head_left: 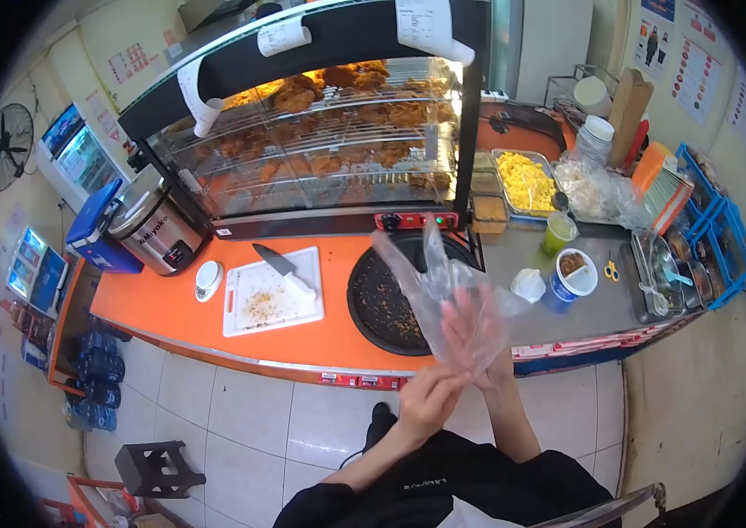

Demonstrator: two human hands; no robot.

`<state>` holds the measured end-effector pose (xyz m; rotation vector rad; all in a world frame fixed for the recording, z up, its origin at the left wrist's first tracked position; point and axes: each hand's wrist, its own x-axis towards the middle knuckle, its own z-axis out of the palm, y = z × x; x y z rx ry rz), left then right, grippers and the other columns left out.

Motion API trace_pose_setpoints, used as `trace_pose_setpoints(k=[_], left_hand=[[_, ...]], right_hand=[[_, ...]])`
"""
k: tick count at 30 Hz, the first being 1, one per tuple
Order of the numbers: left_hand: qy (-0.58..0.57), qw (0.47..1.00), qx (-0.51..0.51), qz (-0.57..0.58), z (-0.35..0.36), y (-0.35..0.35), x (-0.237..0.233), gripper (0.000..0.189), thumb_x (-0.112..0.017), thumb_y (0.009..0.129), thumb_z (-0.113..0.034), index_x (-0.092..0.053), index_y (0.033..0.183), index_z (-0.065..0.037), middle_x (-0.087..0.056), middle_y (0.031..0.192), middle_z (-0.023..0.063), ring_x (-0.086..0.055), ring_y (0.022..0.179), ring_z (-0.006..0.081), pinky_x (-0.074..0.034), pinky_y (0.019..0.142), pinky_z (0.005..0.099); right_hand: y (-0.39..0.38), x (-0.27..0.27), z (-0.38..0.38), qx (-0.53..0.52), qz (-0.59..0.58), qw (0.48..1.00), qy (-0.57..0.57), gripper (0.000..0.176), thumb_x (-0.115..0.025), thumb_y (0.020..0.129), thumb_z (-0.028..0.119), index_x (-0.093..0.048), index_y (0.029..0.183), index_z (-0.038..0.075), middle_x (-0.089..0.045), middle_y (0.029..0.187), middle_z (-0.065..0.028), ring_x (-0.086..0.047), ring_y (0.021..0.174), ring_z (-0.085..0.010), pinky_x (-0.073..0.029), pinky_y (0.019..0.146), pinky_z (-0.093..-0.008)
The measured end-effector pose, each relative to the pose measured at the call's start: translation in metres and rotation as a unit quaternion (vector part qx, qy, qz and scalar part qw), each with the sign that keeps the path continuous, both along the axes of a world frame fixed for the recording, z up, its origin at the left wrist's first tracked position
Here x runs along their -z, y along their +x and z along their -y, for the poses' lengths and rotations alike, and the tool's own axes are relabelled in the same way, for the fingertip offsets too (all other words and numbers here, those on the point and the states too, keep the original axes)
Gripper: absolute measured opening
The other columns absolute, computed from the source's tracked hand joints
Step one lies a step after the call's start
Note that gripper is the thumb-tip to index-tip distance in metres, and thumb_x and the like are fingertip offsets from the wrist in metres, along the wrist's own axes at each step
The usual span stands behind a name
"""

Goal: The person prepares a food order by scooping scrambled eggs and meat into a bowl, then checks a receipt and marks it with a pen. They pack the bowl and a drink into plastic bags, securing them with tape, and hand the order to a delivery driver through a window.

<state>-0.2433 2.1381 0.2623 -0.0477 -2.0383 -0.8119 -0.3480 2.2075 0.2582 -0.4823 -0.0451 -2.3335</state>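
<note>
A clear disposable plastic glove stands up in front of me, its loose finger tips pointing towards the display case. My right hand is inside it, fingers stretched upwards and seen through the film. At the lower edge of the glove, my left hand is closed on the plastic near my right wrist. Just behind the glove lies a round black tray with crumbs on it. To its left, a knife with a white handle rests on a white cutting board scattered with crumbs.
A heated display case of fried chicken stands behind the orange counter. A rice cooker and small white scale are at left. On the right are a tray of yellow food, a green cup, a tub and scissors.
</note>
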Motion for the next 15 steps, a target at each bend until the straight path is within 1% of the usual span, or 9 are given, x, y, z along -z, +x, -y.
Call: trace_pose_setpoints(k=[3, 6, 7, 8, 9, 10, 11, 14, 15], left_hand=[[-0.007, 0.998, 0.033, -0.045, 0.008, -0.001, 0.009, 0.019, -0.072, 0.065, 0.004, -0.066, 0.08, -0.005, -0.06, 0.073, 0.0078, -0.058, 0.063, 0.0224, -0.047, 0.054, 0.0302], [0.063, 0.995, 0.029, -0.068, 0.042, 0.004, 0.006, 0.02, -0.073, 0.065, 0.004, -0.066, 0.08, -0.007, -0.057, 0.073, 0.0075, -0.057, 0.063, 0.0207, -0.048, 0.057, 0.0307], [0.128, 0.986, -0.027, -0.105, 0.057, 0.005, 0.025, 0.022, -0.071, 0.071, -0.002, -0.063, 0.09, -0.007, -0.057, 0.083, 0.0072, -0.056, 0.074, 0.0171, -0.047, 0.066, 0.0319], [0.358, 0.914, 0.012, -0.191, 0.071, 0.0, 0.049, 0.024, -0.061, 0.082, -0.009, -0.056, 0.105, -0.007, -0.055, 0.096, 0.0051, -0.053, 0.087, 0.016, -0.044, 0.075, 0.0325], [0.546, 0.829, 0.03, -0.12, 0.095, -0.012, 0.062, 0.026, -0.057, 0.087, -0.017, -0.053, 0.11, -0.007, -0.054, 0.1, 0.0039, -0.053, 0.089, 0.0163, -0.043, 0.076, 0.0324], [0.707, 0.705, 0.047, -0.034, 0.124, -0.021, 0.074, 0.029, -0.053, 0.091, -0.024, -0.049, 0.115, -0.008, -0.053, 0.105, 0.0027, -0.052, 0.092, 0.0165, -0.043, 0.076, 0.0324], [0.716, 0.644, 0.229, 0.142, 0.159, -0.029, 0.088, 0.043, -0.046, 0.094, -0.041, -0.044, 0.125, -0.011, -0.048, 0.126, 0.0087, -0.053, 0.107, 0.0208, -0.043, 0.089, 0.0391], [0.76, 0.37, 0.493, 0.206, 0.211, -0.056, 0.066, 0.059, -0.047, 0.091, -0.05, -0.037, 0.135, -0.012, -0.041, 0.137, 0.0082, -0.045, 0.122, 0.0225, -0.038, 0.101, 0.0425], [0.728, 0.439, 0.475, 0.225, 0.231, -0.064, 0.069, 0.065, -0.045, 0.089, -0.053, -0.031, 0.14, -0.014, -0.034, 0.144, 0.0069, -0.034, 0.132, 0.0219, -0.032, 0.107, 0.0432]], right_hand=[[-0.008, 0.019, 0.059, -0.106, -0.153, 0.974, -0.128, 0.08, -0.034, 0.088, 0.064, -0.036, 0.137, 0.002, -0.035, 0.141, -0.0215, -0.033, 0.131, -0.0377, -0.017, 0.111, -0.0525], [-0.011, 0.005, 0.093, -0.141, -0.186, 0.972, -0.028, 0.088, -0.037, 0.082, 0.07, -0.036, 0.136, -0.001, -0.035, 0.139, -0.0255, -0.031, 0.131, -0.0409, -0.016, 0.11, -0.0559], [-0.018, 0.013, 0.107, -0.147, -0.187, 0.971, -0.015, 0.092, -0.036, 0.08, 0.072, -0.037, 0.135, -0.002, -0.035, 0.138, -0.027, -0.03, 0.131, -0.0418, -0.016, 0.11, -0.0562], [-0.025, 0.021, 0.121, -0.153, -0.187, 0.97, -0.002, 0.096, -0.036, 0.078, 0.075, -0.037, 0.134, -0.002, -0.036, 0.138, -0.0285, -0.029, 0.131, -0.0428, -0.016, 0.11, -0.0565], [-0.034, 0.02, 0.144, -0.23, -0.112, 0.959, -0.119, 0.095, -0.036, 0.079, 0.074, -0.038, 0.134, -0.003, -0.037, 0.136, -0.0287, -0.03, 0.131, -0.0434, -0.017, 0.109, -0.0564], [-0.04, 0.02, 0.163, -0.304, -0.032, 0.924, -0.232, 0.094, -0.036, 0.079, 0.074, -0.039, 0.133, -0.003, -0.039, 0.135, -0.029, -0.03, 0.13, -0.0441, -0.018, 0.109, -0.0563], [-0.037, 0.022, 0.165, -0.148, -0.09, 0.984, 0.039, 0.092, -0.038, 0.079, 0.073, -0.042, 0.129, -0.003, -0.047, 0.127, -0.0294, -0.037, 0.125, -0.045, -0.025, 0.106, -0.0562], [-0.036, 0.004, 0.208, -0.109, -0.181, 0.966, 0.15, 0.089, -0.04, 0.08, 0.07, -0.035, 0.134, 0.0, -0.043, 0.133, -0.0242, -0.04, 0.125, -0.039, -0.027, 0.106, -0.0527], [-0.038, 0.002, 0.22, -0.106, -0.191, 0.963, 0.156, 0.089, -0.039, 0.079, 0.07, -0.034, 0.135, 0.001, -0.042, 0.134, -0.0233, -0.04, 0.125, -0.0384, -0.027, 0.106, -0.0529]])
